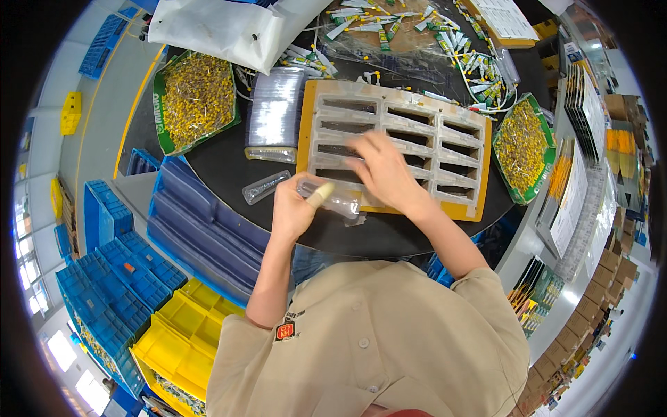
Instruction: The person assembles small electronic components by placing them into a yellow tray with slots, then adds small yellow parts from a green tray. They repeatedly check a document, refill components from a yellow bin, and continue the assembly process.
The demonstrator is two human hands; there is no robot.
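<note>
Head view: nearest the camera is the person's beige shirt (375, 340), both bare forearms running up from it to the round black table (229, 167).

Left hand (295, 208): closed on a clear plastic blister shell (332, 198), thumb wearing a yellowish finger cot pressed on top of it. Shell sits just off the near edge of the slotted tray (396, 146), above the table.

Right hand (385, 170): palm down over the tray's near-left slots, fingers spread and blurred. Cannot tell if it grips anything; it looks open, fingertips touching the tray or the shell's far end.

Tray: orange base with a pale moulded insert, 2 columns of long slots. Slots look mostly bare, though the detail is too small to be sure.

Around it:
- 1 spare clear shell (265, 187) lying flat on the table, just left of the left hand.
- Stack of clear shells (274, 111) beside the tray's left edge.
- 2 green bins of small yellow parts, one far left (196, 99), one right (522, 147).
- Pile of small tube-shaped items with yellow caps (417, 31) beyond the tray.
- White plastic bag (222, 28) at the far left of the table.
- Blue and yellow crates (149, 306) on the floor to the left.

Step, as I read it: loading or seating a shell into a tray slot, mid-placement. Next move calls for lining the shell's long axis with a slot, pressing it flat, then releasing the left hand's grip without dragging it out.
</note>
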